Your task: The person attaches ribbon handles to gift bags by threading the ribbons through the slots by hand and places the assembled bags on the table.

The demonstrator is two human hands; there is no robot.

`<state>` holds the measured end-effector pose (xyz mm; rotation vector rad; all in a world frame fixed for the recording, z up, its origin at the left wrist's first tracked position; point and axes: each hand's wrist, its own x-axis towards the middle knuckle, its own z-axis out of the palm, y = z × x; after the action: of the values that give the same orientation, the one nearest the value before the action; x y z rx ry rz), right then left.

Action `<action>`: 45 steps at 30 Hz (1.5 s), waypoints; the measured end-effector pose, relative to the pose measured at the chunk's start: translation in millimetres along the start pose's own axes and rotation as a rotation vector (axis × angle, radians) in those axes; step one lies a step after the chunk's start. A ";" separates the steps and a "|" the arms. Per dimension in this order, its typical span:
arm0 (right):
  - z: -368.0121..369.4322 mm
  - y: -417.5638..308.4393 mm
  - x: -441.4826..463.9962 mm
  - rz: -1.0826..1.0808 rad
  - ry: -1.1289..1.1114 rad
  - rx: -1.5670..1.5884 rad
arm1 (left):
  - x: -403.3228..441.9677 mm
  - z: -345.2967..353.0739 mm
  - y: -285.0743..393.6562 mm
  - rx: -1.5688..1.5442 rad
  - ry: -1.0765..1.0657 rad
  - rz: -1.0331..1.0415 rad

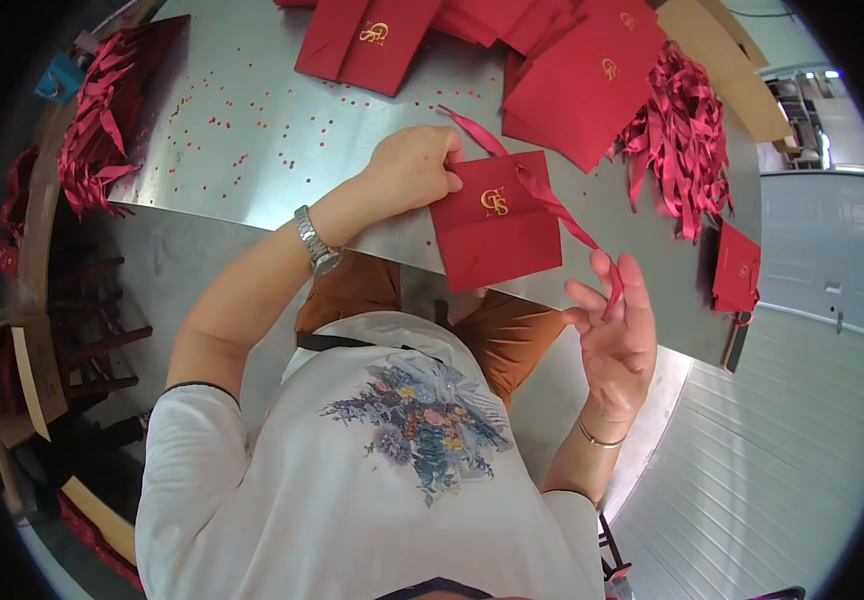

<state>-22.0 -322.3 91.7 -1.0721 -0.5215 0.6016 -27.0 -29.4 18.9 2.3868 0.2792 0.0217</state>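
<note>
My left hand [410,172] is closed on the upper left edge of a red paper bag [497,235] with a gold monogram, near the table's front edge. One ribbon end sticks out above the bag beside this hand. From the bag's upper right a red ribbon [559,208] runs down to my right hand [614,325]. That hand is palm up, its fingers partly stretched, with the ribbon's end between them.
The metal table [242,180] carries scattered red dots. Red bags [587,90] lie at the back, beside a heap of ribbons [680,140]. Another ribboned stack [102,140] is at the left. Small red bags [737,265] sit at the right corner. Cardboard [727,75] lies behind.
</note>
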 end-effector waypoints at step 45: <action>42.0 44.7 72.4 -0.255 0.275 -1.106 | -29.0 -11.8 18.8 -0.583 -0.020 0.248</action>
<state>-5.8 -230.4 74.5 -2.0468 -0.7515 -0.1288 -52.8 -41.0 42.0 1.8251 -0.0367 0.1707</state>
